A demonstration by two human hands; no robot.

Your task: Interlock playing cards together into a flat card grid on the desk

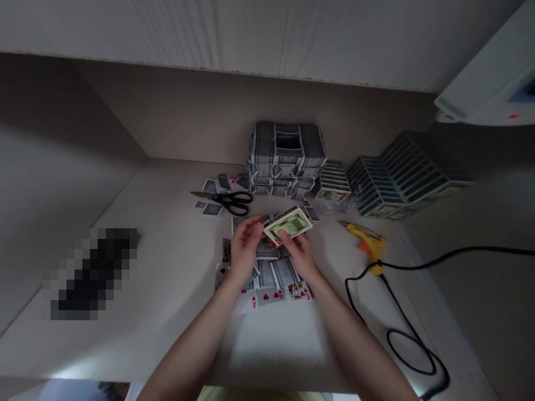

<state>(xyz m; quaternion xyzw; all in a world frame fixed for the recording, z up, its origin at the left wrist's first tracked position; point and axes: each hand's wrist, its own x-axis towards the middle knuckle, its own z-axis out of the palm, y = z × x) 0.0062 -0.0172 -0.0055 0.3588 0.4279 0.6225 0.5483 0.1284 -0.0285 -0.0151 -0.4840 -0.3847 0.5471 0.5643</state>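
A green and white playing-card box (292,224) is held tilted above the desk. My right hand (301,253) grips it from below, thumb pressed on its printed face. At the box's left end my left hand (246,248) has its fingers curled and its thumb and fingertips pinched against the edge. Beneath both hands lie interlocked playing cards (285,273) with dark patterned backs. Some face-up cards, including a king of hearts (300,292), stick out along the near side. My hands cover part of this card layout.
Behind stands a box-shaped structure of folded cards (263,139) with an opening on top. Black scissors (234,200) lie on loose cards at its left. Stacked card boxes (376,184) stand right, above a yellow glue gun (370,242) with a looping black cable (418,267). A blurred dark object (96,273) lies left.
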